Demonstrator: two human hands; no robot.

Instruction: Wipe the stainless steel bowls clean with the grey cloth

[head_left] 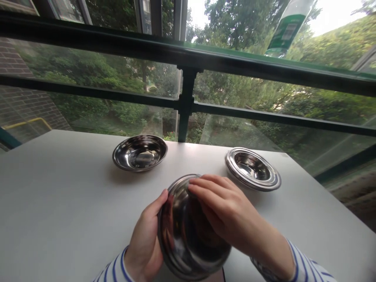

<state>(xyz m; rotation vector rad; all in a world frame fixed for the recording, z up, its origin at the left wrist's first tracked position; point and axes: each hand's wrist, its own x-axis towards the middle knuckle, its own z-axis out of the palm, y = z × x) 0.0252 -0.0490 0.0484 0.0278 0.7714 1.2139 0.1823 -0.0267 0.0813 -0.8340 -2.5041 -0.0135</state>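
Left hand [148, 231] holds steel bowl [179, 231] by rim; right hand [227, 207] touches rounded outside, its grip I cannot tell. Single bowl [143, 154], stacked bowls [255, 170] stand beyond.

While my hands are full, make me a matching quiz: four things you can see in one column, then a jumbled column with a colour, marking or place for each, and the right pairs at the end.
Things
1. Bottle
2. Table
3. Sleeves
4. Held bowl

Descriptions
A. White with blue stripes
B. Between the left hand and the right hand
C. Bears a green label
D. Plain white

Right pairs: 1-C, 2-D, 3-A, 4-B
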